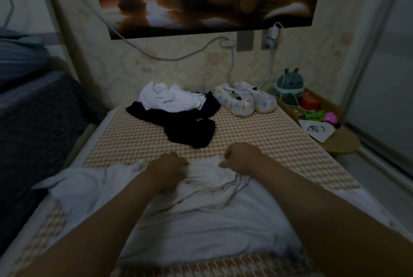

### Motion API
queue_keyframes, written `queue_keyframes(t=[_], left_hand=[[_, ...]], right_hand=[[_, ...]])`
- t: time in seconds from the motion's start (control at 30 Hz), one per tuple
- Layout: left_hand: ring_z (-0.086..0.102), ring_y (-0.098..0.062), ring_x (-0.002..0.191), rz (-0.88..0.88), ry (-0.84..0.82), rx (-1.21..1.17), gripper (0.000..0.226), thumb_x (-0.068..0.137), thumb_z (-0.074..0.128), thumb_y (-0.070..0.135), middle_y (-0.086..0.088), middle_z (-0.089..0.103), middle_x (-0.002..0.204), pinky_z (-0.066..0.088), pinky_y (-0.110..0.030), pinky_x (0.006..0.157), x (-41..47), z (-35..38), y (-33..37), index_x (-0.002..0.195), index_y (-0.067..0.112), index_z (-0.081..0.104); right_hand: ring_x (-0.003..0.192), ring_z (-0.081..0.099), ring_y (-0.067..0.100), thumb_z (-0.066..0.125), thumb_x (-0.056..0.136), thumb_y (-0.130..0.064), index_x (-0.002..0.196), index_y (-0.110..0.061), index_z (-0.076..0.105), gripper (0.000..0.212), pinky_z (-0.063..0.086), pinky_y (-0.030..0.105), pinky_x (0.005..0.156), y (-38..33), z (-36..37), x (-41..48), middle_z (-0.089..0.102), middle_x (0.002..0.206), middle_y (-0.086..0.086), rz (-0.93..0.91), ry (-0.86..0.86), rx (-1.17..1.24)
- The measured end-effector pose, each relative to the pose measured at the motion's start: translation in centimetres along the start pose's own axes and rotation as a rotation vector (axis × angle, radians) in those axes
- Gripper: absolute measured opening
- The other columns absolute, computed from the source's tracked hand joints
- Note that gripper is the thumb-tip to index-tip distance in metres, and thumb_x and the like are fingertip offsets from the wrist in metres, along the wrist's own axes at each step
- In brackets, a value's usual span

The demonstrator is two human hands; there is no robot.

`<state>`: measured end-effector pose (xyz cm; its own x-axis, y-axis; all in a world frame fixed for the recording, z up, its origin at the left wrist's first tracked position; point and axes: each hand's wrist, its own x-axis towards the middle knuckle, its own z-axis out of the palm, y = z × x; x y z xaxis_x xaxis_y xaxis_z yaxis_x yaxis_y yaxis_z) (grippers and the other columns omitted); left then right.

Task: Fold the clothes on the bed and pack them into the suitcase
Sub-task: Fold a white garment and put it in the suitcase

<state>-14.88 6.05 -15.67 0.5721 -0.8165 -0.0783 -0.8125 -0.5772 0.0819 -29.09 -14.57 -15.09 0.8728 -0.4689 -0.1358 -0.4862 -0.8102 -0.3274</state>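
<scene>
A white garment (196,216) lies spread on the checked bed mat (268,142) close to me. My left hand (166,168) and my right hand (242,157) both grip its far edge with curled fingers, a small gap of cloth between them. Further back a crumpled white garment (169,98) rests on a dark navy garment (190,125). No suitcase is in view.
A pair of patterned slippers (245,101) sits at the head of the bed. To the right a low wooden table (344,142) carries a green toy, coloured items and a paper. Charger cables hang on the wall. A dark blanket lies on the left.
</scene>
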Motion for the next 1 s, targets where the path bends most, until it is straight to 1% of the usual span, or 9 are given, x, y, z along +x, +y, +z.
queue_keyframes(t=[0.17,0.37,0.43,0.57,0.6,0.7,0.8,0.9,1.0], left_hand=[[0.059,-0.017,0.092,-0.017,0.313,-0.085,0.010,0.090,0.053,0.029,0.006,0.063,0.097,0.042,-0.030,0.072,1.0,-0.1,-1.6,0.090,0.030,0.064],[0.055,-0.024,0.082,0.243,0.519,-0.080,0.028,0.070,0.067,0.008,-0.005,0.056,0.096,0.044,-0.032,0.058,0.9,-0.2,-0.8,0.097,0.017,0.063],[0.053,-0.012,0.078,0.324,0.427,-0.199,0.010,0.081,0.063,0.022,0.007,0.056,0.089,0.047,-0.032,0.063,-0.5,-0.8,0.4,0.090,0.026,0.059],[0.053,-0.002,0.074,0.304,0.116,-0.171,0.034,0.079,0.052,0.064,0.014,0.057,0.083,0.049,-0.030,0.068,-3.8,0.0,0.7,0.084,0.031,0.059],[0.052,-0.002,0.077,0.297,0.086,-0.141,0.040,0.077,0.047,0.069,0.014,0.057,0.087,0.048,-0.029,0.070,-4.4,0.2,0.5,0.087,0.032,0.060],[0.054,-0.008,0.088,0.215,0.065,-0.127,0.035,0.088,0.044,0.059,0.010,0.056,0.103,0.043,-0.028,0.078,-5.2,-0.5,-0.2,0.096,0.031,0.064],[0.053,-0.010,0.096,0.133,-0.117,-0.127,0.031,0.086,0.056,0.046,0.008,0.056,0.115,0.044,-0.027,0.087,-5.7,-1.9,-1.1,0.117,0.041,0.056],[0.053,-0.009,0.094,0.072,-0.215,-0.163,0.037,0.088,0.062,0.034,0.007,0.056,0.109,0.046,-0.022,0.084,-5.7,-3.1,-1.6,0.123,0.043,0.052],[0.054,-0.012,0.097,0.010,-0.131,-0.130,0.028,0.094,0.057,0.027,0.002,0.059,0.115,0.045,-0.025,0.084,-4.8,-4.0,-1.9,0.120,0.035,0.058]], right_hand=[[0.095,0.061,0.019,0.069,0.083,-0.042,0.101,-0.015,0.070,0.033,0.048,0.026,0.075,0.6,0.9,2.3,0.065,0.105,0.000,0.084,0.197,0.084],[0.089,0.061,0.019,0.056,0.089,-0.015,0.097,-0.016,0.070,0.016,0.043,0.024,0.071,1.4,1.2,1.2,0.067,0.097,0.004,-0.023,0.429,0.182],[0.080,0.057,0.013,0.060,0.081,-0.017,0.085,-0.024,0.065,0.010,0.044,0.027,0.070,1.0,0.0,-0.3,0.064,0.090,-0.001,-0.220,0.498,0.250],[0.078,0.061,0.005,0.075,0.076,-0.033,0.093,-0.029,0.072,0.018,0.049,0.019,0.072,1.1,-1.3,-3.4,0.068,0.094,-0.005,-0.250,-0.070,0.191],[0.083,0.062,0.006,0.076,0.076,-0.035,0.094,-0.029,0.074,0.019,0.050,0.020,0.076,1.6,-1.1,-3.4,0.069,0.095,-0.007,-0.235,-0.081,0.098],[0.080,0.062,0.004,0.070,0.085,-0.033,0.084,-0.029,0.077,0.009,0.048,0.019,0.073,2.0,-1.1,-3.4,0.069,0.083,-0.014,-0.197,0.120,0.209],[0.064,0.056,0.004,0.063,0.092,-0.030,0.077,-0.016,0.075,0.024,0.040,0.011,0.055,1.4,-2.1,-3.4,0.068,0.071,-0.005,-0.132,0.191,0.387],[0.048,0.040,0.009,0.055,0.097,-0.035,0.055,-0.013,0.046,0.047,0.030,0.024,0.048,1.3,-2.5,-3.4,0.044,0.052,-0.001,-0.057,0.241,0.420],[0.051,0.044,0.013,0.051,0.099,-0.036,0.055,-0.016,0.044,0.049,0.029,0.027,0.051,1.6,-2.6,-2.8,0.045,0.054,-0.001,0.009,0.249,0.341]])
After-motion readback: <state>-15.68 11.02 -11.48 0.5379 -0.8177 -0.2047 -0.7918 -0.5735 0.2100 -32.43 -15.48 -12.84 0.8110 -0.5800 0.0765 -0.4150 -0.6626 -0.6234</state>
